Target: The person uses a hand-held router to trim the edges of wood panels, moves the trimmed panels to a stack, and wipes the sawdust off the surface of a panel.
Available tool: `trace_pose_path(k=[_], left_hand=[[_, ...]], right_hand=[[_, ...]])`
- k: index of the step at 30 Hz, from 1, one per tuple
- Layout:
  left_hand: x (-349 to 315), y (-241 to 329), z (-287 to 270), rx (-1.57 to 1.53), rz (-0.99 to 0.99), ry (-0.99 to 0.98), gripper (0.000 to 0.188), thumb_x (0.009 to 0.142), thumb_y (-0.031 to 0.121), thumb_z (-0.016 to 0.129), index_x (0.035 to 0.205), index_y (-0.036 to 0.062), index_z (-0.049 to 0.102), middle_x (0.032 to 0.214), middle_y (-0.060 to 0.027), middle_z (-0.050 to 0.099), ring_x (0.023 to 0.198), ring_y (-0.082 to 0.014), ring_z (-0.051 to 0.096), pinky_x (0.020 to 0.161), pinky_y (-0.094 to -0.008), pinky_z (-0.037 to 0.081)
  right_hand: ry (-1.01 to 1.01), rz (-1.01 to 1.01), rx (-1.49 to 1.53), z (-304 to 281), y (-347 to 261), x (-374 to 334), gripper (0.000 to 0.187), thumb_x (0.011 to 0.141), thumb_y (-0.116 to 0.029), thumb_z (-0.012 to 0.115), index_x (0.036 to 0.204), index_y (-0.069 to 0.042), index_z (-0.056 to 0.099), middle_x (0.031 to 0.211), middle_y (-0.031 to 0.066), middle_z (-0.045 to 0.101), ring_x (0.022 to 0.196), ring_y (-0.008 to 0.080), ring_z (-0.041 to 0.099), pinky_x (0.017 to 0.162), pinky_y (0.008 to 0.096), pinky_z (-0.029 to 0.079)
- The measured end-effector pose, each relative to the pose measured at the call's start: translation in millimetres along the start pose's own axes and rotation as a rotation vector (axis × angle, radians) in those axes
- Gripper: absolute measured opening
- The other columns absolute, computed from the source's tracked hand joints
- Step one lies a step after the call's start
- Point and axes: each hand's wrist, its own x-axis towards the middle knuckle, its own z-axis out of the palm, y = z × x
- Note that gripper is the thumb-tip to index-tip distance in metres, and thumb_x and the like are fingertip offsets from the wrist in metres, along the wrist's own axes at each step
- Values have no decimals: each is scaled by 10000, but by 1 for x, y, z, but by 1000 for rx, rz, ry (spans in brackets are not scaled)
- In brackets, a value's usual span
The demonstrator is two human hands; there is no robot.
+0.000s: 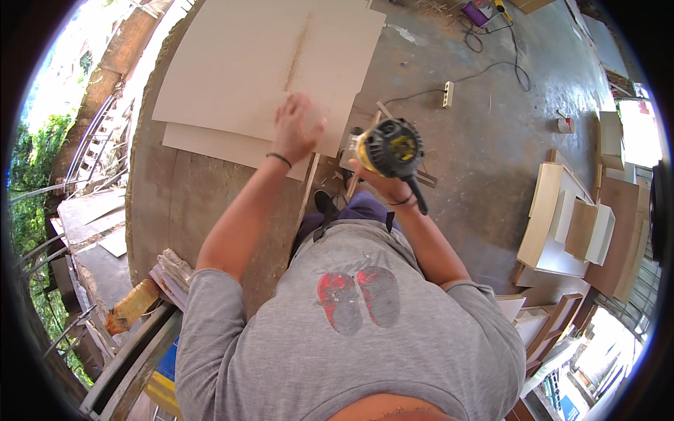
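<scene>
Concrete floor [484, 168] is spreading toward three o'clock. The right hand [380, 182] is gripping a yellow-and-black power tool [397, 148], its long axis seemingly pointing viewerward; the pale board [225, 63] is lying at ten o'clock from it. Nearer that board, the empty left hand [296, 132] is spreading its fingers over it, contact unclear. Sawdust [298, 55] is streaking toward twelve; a cable [414, 92] is crossing at one.

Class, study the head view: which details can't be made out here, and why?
Right hand, head view: most fingers hidden by the power tool.
Any bit on the power tool, head view: hidden by its own body.
Left hand, head view: blurred, so contact with the pale board is unclear.
Pale board's far end, head view: cut off by the upper edge.
</scene>
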Motion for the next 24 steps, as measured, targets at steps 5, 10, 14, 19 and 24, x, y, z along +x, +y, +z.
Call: trace_pose_path(k=[5,10,14,19,24], left_hand=[[24,-16,-12,394,-153,159,703,905,554,463,1436,101,377,1558,-106,242,1458,-282,159,1160,-549,84],[24,-13,-10,444,-180,150,701,910,563,439,1456,133,354,1563,-94,231,1460,-270,152,1157,-562,75],[25,-7,-8,466,-146,175,669,920,529,465,1442,122,367,1550,-101,258,1454,-280,175,1153,-556,105],[19,-6,-13,452,-150,182,662,920,520,463,1442,125,368,1554,-93,245,1453,-284,170,1150,-561,106],[22,-4,-11,466,-146,164,664,917,519,466,1441,123,367,1556,-86,236,1453,-285,166,1152,-559,105]], right_hand=[[61,-151,-179,33,9,18,339,702,-292,805,930,-92,653,845,24,673,734,181,656,679,309,528],[51,-132,-123,40,3,30,303,718,-221,782,946,-76,645,845,39,669,732,183,646,680,314,518],[18,-174,-126,46,34,33,153,769,-185,766,854,-101,671,782,-4,655,705,140,620,662,301,507],[-10,-230,-218,30,8,70,237,725,-209,783,911,-100,684,833,10,664,779,157,636,737,318,517],[54,-110,-236,6,1,112,354,668,-322,806,961,-144,722,908,36,713,834,201,687,756,343,545]])
